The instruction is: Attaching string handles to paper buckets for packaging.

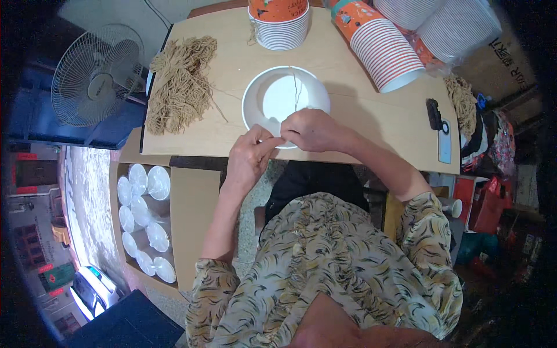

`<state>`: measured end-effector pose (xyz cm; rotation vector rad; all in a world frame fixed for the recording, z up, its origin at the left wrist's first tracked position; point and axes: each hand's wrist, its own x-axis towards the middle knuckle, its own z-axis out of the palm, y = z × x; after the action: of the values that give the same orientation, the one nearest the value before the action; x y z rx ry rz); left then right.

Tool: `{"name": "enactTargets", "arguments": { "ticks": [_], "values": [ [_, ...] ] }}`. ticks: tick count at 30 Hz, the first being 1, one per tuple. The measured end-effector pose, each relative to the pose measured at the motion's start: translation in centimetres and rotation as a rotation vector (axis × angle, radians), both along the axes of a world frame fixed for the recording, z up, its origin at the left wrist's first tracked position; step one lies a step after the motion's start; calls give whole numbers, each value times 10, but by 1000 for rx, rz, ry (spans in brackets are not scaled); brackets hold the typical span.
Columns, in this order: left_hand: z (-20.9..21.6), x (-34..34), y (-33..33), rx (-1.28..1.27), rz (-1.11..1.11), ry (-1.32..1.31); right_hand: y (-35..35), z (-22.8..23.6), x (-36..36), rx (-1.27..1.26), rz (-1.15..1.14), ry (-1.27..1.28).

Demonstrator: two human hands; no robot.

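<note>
A white round paper bowl [253,98] stands near the table's front edge, its open top facing up. Inside it, a thin string [296,93] runs from the far rim down to my right hand [313,129]. That hand is closed in a pinch over the bowl's near rim, with the string's end hidden in its fingers. My left hand [250,155] is closed too, thumb and fingertips pressed together at the same rim and meeting the right fingertips. What the left fingers pinch is too small to make out.
A heap of tan strings [183,87] lies at the left. Stacked paper bowls [281,32] stand at the back, with another stack [386,55] tipped over at the right. A black-handled tool [433,114] lies near the right edge. A fan [98,75] and a box of clear lids [191,226] are leftward.
</note>
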<state>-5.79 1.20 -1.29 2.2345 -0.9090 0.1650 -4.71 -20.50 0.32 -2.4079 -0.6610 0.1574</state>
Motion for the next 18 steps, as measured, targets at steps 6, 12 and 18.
{"name": "enactTargets", "arguments": {
  "ticks": [6, 12, 18],
  "values": [
    [15, 2, -13, -22, 38, 139, 1, 15, -12, 169, -151, -325],
    [16, 11, -13, -192, 108, 245, -13, 2, -47, 365, -409, 153],
    [25, 11, -18, -214, 80, 346, 25, -46, -44, 999, -510, 625]
  ]
}}
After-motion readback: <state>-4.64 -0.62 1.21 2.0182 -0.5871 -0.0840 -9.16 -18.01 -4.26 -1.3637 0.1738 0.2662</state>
